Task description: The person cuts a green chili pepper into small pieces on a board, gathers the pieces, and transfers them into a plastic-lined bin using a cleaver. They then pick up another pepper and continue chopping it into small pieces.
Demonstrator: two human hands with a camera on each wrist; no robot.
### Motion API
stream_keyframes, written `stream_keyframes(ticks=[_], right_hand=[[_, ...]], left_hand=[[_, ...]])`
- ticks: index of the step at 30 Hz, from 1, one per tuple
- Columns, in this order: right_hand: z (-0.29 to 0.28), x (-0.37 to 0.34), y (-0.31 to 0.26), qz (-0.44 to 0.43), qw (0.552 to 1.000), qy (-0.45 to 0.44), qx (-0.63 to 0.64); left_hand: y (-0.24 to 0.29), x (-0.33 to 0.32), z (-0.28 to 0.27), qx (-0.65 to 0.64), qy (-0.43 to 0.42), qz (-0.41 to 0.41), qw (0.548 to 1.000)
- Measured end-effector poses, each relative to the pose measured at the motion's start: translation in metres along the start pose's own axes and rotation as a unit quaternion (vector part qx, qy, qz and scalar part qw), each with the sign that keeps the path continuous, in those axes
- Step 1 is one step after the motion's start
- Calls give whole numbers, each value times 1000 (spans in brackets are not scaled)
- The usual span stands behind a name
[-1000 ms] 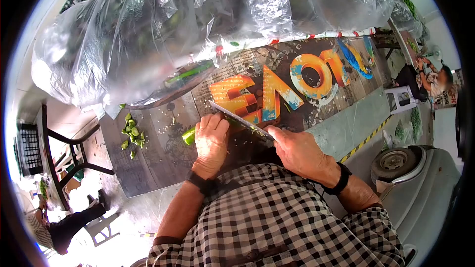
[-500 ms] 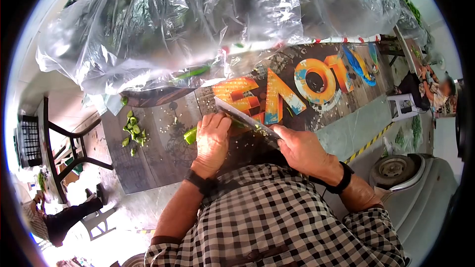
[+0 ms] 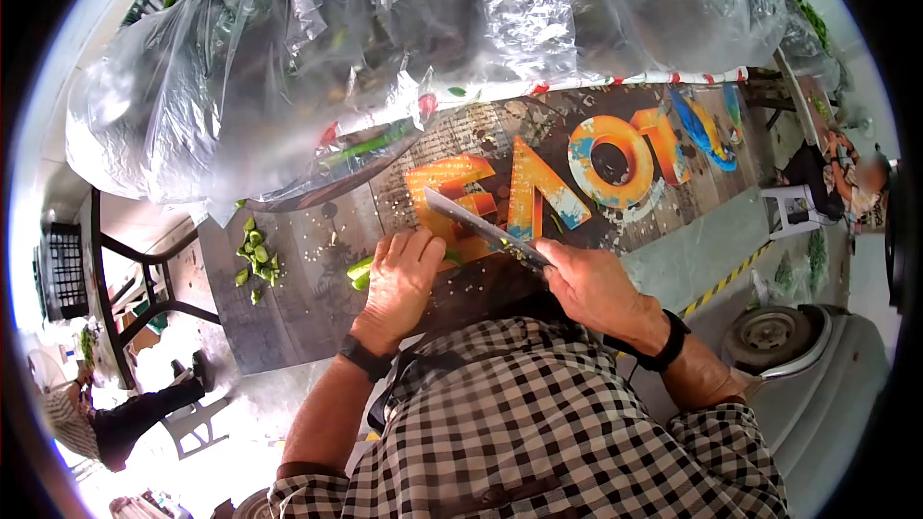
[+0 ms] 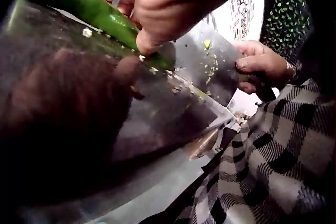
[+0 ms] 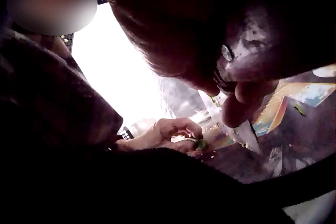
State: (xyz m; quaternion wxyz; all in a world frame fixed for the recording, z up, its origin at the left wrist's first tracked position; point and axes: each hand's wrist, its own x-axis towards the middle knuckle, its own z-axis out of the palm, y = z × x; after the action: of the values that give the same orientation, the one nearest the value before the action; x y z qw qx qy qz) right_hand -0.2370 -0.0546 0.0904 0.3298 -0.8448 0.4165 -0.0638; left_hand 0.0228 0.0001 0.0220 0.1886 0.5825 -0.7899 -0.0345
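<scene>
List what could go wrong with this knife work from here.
1. The blade of the knife, gripped by the right hand, sits close to the left hand; a slip might nick a finger.
2. The green pepper looks smooth and glossy, so it could slide or roll.
3. Pale bits lie beside it on the table and might make it less steady.

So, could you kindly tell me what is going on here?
A person seems to be chopping a green pepper. The left hand holds it on the table, and the right hand grips a knife, with small bits stuck to its blade. Cut green pieces lie in a loose cluster on the table.
</scene>
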Motion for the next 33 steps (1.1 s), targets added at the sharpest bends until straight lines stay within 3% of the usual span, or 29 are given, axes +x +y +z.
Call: stream_keyframes(ticks=[6,10,12,18,25,29,33], right_hand=[[5,4,8,-66,996,55,2],[-2,7,8,-41,999,32,15],[-8,9,7,-13,1000,-5,11],[-4,13,14,-58,998,21,-4],[-5,14,14,-77,996,9,-53],[-9,19,15,-81,994,-14,-73],[-12,21,15,-103,990,-21,-91]], left_hand=[[-8,0,-1,-27,-27,-10,999],[-18,8,-12,-12,19,-57,998],[-21,15,-19,20,30,-32,999],[-9,5,-13,42,32,-7,999],[-7,-23,6,-78,34,-37,996],[-4,-22,4,-126,58,-97,986],[-8,-19,0,-160,45,-52,985]])
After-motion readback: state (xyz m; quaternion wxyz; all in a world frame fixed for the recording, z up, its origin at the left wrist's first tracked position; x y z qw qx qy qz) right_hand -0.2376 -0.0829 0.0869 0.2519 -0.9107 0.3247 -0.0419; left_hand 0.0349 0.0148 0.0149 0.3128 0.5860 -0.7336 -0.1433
